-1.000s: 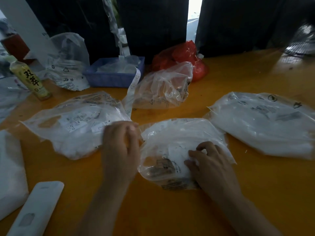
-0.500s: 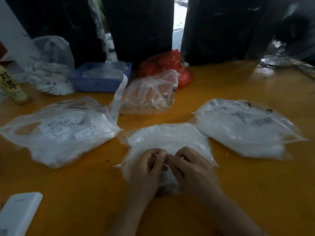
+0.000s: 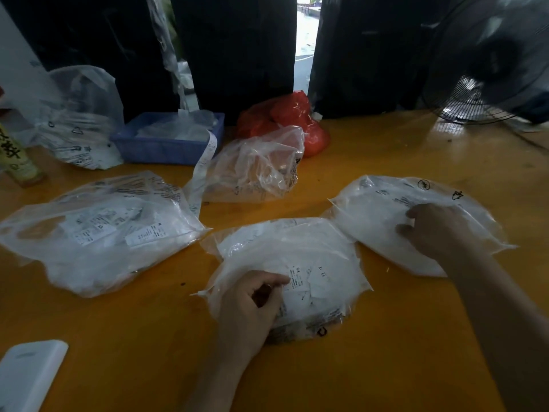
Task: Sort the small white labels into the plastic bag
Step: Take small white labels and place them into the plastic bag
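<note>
Left hand [image 3: 249, 304] pinching centre bag [image 3: 285, 248]; right hand [image 3: 430, 230] on right bag [image 3: 386, 209], fingertips hidden, grip unclear; labels [image 3: 309, 281] blurred.

The fingertips of the right hand [image 3: 430, 230] are hidden in the folds of the right-hand bag [image 3: 383, 215], so whether anything is pinched cannot be told. The print on the labels [image 3: 309, 281] is too blurred to be read. The bottle [image 3: 17, 162] and a flat white object [image 3: 28, 373], possibly a power bank, are cut off by the left edge.
</note>
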